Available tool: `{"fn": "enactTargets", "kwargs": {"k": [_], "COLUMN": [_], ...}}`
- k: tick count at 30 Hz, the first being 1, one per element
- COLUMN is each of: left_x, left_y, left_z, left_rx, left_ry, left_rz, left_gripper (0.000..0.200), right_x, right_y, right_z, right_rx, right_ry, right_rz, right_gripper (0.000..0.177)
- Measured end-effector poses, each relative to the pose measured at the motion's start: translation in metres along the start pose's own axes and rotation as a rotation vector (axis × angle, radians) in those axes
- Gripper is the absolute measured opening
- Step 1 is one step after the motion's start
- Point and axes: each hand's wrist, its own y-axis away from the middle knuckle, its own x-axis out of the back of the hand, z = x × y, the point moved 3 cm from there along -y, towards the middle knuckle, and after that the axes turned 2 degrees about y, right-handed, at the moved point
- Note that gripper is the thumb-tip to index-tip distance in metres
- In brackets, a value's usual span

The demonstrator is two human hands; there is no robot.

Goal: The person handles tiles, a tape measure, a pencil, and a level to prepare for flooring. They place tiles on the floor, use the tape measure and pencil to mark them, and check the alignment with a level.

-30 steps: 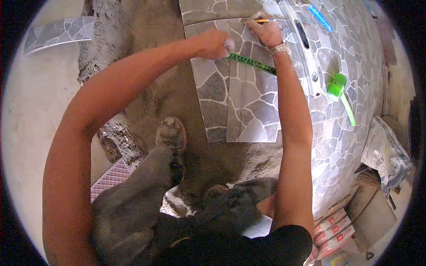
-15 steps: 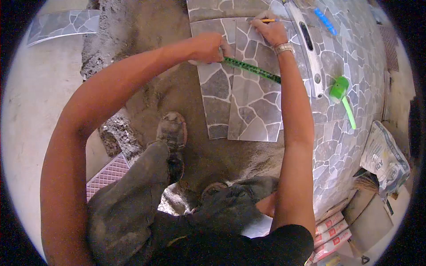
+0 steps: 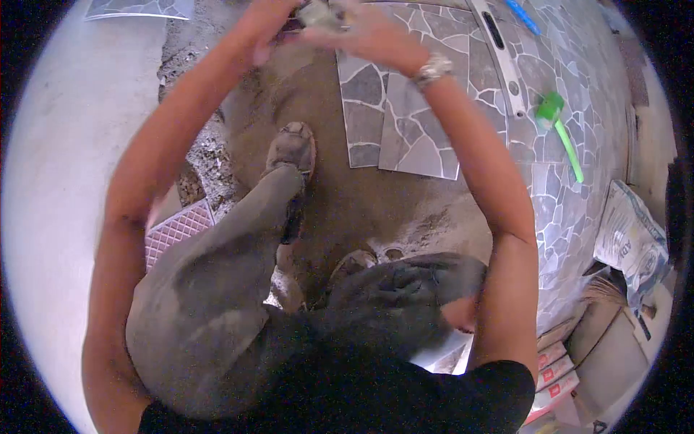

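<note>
At the top edge my left hand (image 3: 269, 30) is beside a pale grey-green object (image 3: 318, 16), smeared by motion. My right hand (image 3: 372, 37), with a metal band at its wrist, reaches to the same object from the right. The fingers of both hands are too blurred to show a clear grip. Below my right hand, two loose stone-patterned tiles lie side by side, partly overlapping: a narrow one (image 3: 363, 119) and a wider one (image 3: 419, 137). No pencil or green tape strip can be made out.
On the tiled floor (image 3: 560, 217) lie a long level (image 3: 500, 61), a green mallet (image 3: 551, 108) and a blue tool (image 3: 522, 14). A printed bag (image 3: 632, 235) and red-white boxes (image 3: 553, 372) are at right. Rough broken concrete (image 3: 213, 155) borders the brown bed at left.
Both hands have moved up and left, close together. The green tape strip stretched between them and the pencil in my right hand no longer show. The view has shifted, with the tiles now higher.
</note>
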Motion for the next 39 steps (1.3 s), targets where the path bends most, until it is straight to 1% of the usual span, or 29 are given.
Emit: {"fn": "enactTargets", "kwargs": {"k": [1, 3, 6, 7, 9, 11, 12, 13, 15, 17, 18, 19, 20, 22, 24, 25, 26, 27, 28, 29, 30, 36, 38, 39], "left_x": [0.009, 0.028, 0.027, 0.038, 0.054, 0.050, 0.044, 0.039, 0.010, -0.011, -0.017, -0.029, -0.035, -0.045, -0.045, -0.039, -0.036, -0.041, -0.050, -0.049, -0.043, -0.054, -0.057, -0.058], "left_y": [0.005, 0.035, 0.108, 0.125, 0.153, 0.171, 0.183, 0.195, 0.240, 0.300, 0.340, 0.388, 0.427, 0.483, 0.502, 0.497, 0.486, 0.497, 0.501, 0.488, 0.479, 0.504, 0.508, 0.509], "left_z": [0.011, 0.056, 0.086, 0.101, 0.144, 0.162, 0.168, 0.174, 0.169, 0.136, 0.114, 0.096, 0.081, 0.054, 0.043, 0.046, 0.047, 0.035, 0.027, 0.034, 0.037, 0.019, 0.016, 0.014], "left_rx": [0.319, 0.975, 1.173, 0.935, 0.390, 0.914, 1.096, 1.288, 1.468, 1.596, 1.650, 1.795, 1.827, 1.882, 1.640, 1.693, 1.733, 1.723, 1.709, 1.732, 1.753, 1.815, 1.818, 1.816], "left_ry": [0.220, 0.655, 1.426, 0.916, -0.073, 0.411, 0.707, 0.977, 1.595, 1.682, 1.706, 1.724, 1.644, 1.504, 1.611, 1.630, 1.664, 1.720, 1.767, 1.738, 1.690, 1.730, 1.757, 1.771], "left_rz": [-0.016, -0.023, 0.253, 0.091, -0.222, -0.283, -0.211, -0.093, 0.395, 0.638, 0.796, 0.835, 0.892, 0.969, 0.845, 0.783, 0.712, 0.677, 0.649, 0.693, 0.747, 0.775, 0.740, 0.726], "left_gripper": [0.026, 0.023, 0.025, 0.023, 0.020, 0.018, 0.017, 0.017, 0.015, 0.014, 0.014, 0.014, 0.014, 0.015, 0.014, 0.016, 0.017, 0.017, 0.017, 0.016, 0.015, 0.009, 0.009, 0.009], "right_x": [-0.005, -0.017, -0.045, -0.041, -0.063, -0.081, -0.086, -0.091, -0.085, -0.061, -0.046, -0.021, 0.002, 0.021, 0.022, 0.032, 0.031, 0.025, 0.018, 0.014, 0.009, 0.001, 0.000, -0.001], "right_y": [0.005, 0.011, 0.023, 0.034, 0.055, 0.077, 0.088, 0.099, 0.124, 0.153, 0.168, 0.186, 0.196, 0.214, 0.226, 0.235, 0.235, 0.245, 0.253, 0.248, 0.249, 0.250, 0.250, 0.252], "right_z": [-0.012, -0.038, -0.046, -0.066, -0.087, -0.093, -0.091, -0.086, -0.066, -0.030, -0.009, 0.003, 0.009, 0.038, 0.040, 0.044, 0.036, 0.044, 0.044, 0.034, 0.034, 0.031, 0.029, 0.030], "right_rx": [-0.004, 0.007, 0.153, 0.177, 0.161, 0.142, 0.137, 0.133, 0.168, 0.111, 0.048, 0.077, 0.117, -0.103, -0.118, -0.144, -0.194, -0.205, -0.129, -0.202, -0.223, -0.229, -0.192, -0.223], "right_ry": [-0.120, -0.374, -0.343, -0.294, -0.282, -0.250, -0.224, -0.199, 0.031, 0.156, 0.253, 0.220, 0.238, 0.281, 0.336, 0.388, 0.351, 0.403, 0.460, 0.464, 0.485, 0.575, 0.585, 0.590], "right_rz": [-0.029, -0.107, -0.347, -0.364, -0.446, -0.550, -0.619, -0.693, -0.745, -0.721, -0.724, -0.532, -0.524, -0.527, -0.511, -0.505, -0.503, -0.509, -0.413, -0.444, -0.442, -0.404, -0.367, -0.392], "right_gripper": [0.057, 0.057, 0.057, 0.054, 0.050, 0.048, 0.047, 0.046, 0.043, 0.042, 0.043, 0.045, 0.046, 0.047, 0.046, 0.045, 0.044, 0.043, 0.042, 0.040, 0.037, 0.030, 0.028, 0.028]}}
